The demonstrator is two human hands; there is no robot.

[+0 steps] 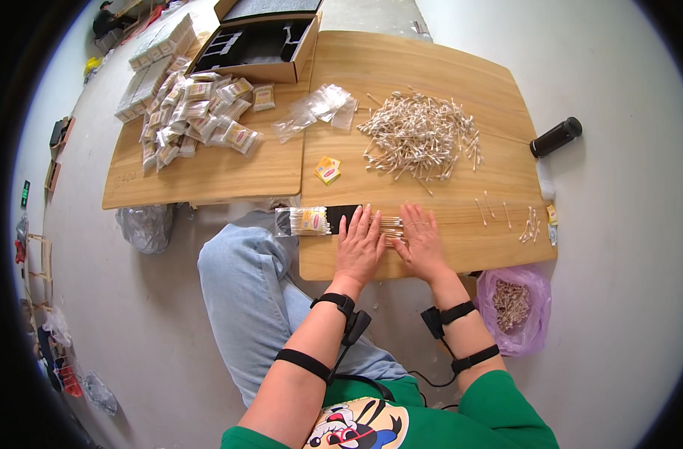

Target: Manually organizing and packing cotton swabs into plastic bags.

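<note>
My left hand lies flat at the table's near edge, fingers stretched out, partly over a black flat piece. My right hand rests close by on the right, its fingers also straight. Between the two is a row of cotton swabs lying side by side; both hands touch or nearly touch it, and their fingers hide part of it. Left of my left hand, a clear bag of cotton swabs with a yellow-and-white label adjoins the black piece. Farther back lies a large loose heap of cotton swabs.
Small yellow cards and empty clear bags lie left of the heap. Filled bags pile up at the far left beside an open cardboard box. Stray swabs and a black cylinder are right. A purple bag hangs below.
</note>
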